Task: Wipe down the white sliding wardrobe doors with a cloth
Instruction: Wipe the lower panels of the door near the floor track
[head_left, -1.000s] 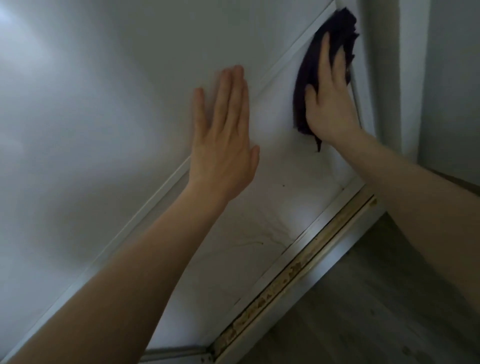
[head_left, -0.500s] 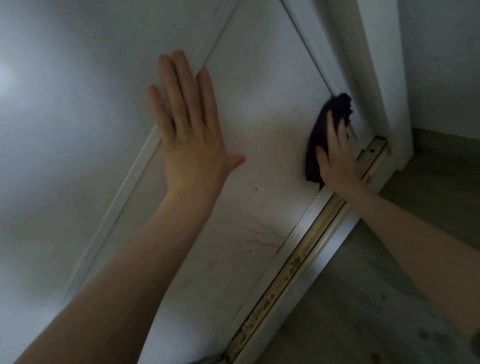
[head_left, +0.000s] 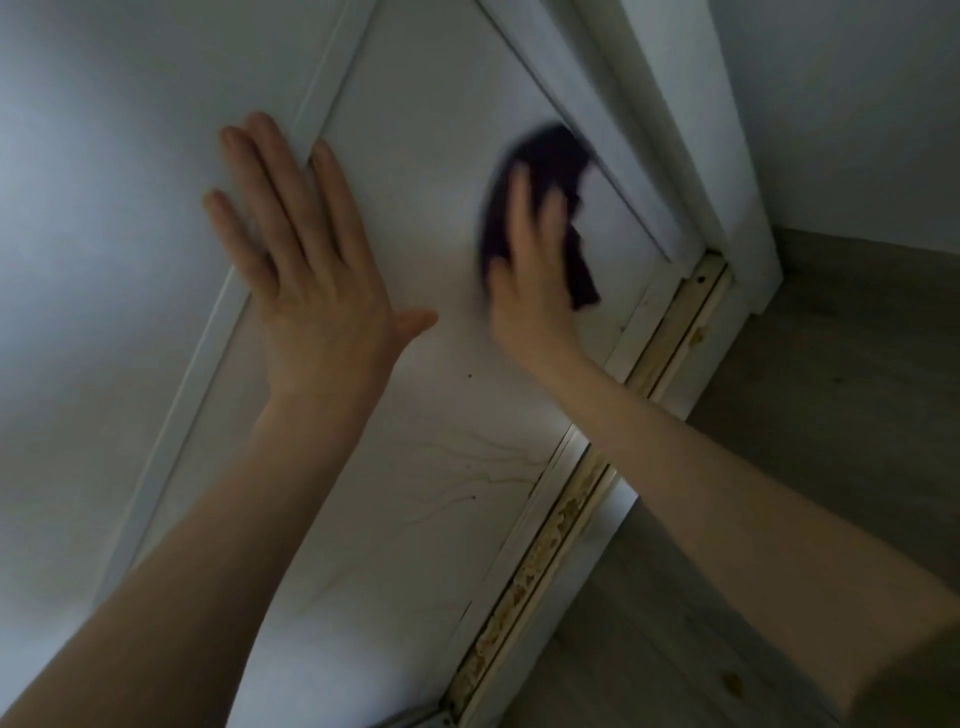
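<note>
1. Two bare forearms reach up from the bottom edge of the view toward the wardrobe.
2. A grey wood-look floor (head_left: 841, 441) fills the lower right. One bottom track (head_left: 540, 561), yellowed and crusted with grime, runs along the foot of the doors.
3. Two white sliding panels show. The left door (head_left: 104, 234) and the right door (head_left: 426, 130) meet at one upright rail (head_left: 332, 83). Thin brownish streaks (head_left: 467, 462) trail across the right door near its bottom edge.
4. The left hand (head_left: 311, 291) lies flat at the right door's left edge, with its fingertips reaching over the rail. Its fingers are straight and a little spread, the thumb is out to the side, and it holds nothing.
5. The right hand (head_left: 530, 296), blurred, is near the right door's lower right corner. Its fingers are stretched straight over one dark purple cloth (head_left: 553, 156), pressing it to the panel.
6. The cloth lies under and beyond those fingers. Its top pokes past the fingertips to the door's right edge, and a tail hangs beside the hand. The blur hides whether the thumb hooks the cloth.
7. Farthest off are one white frame post (head_left: 696, 119) and the pale wall (head_left: 857, 104).
</note>
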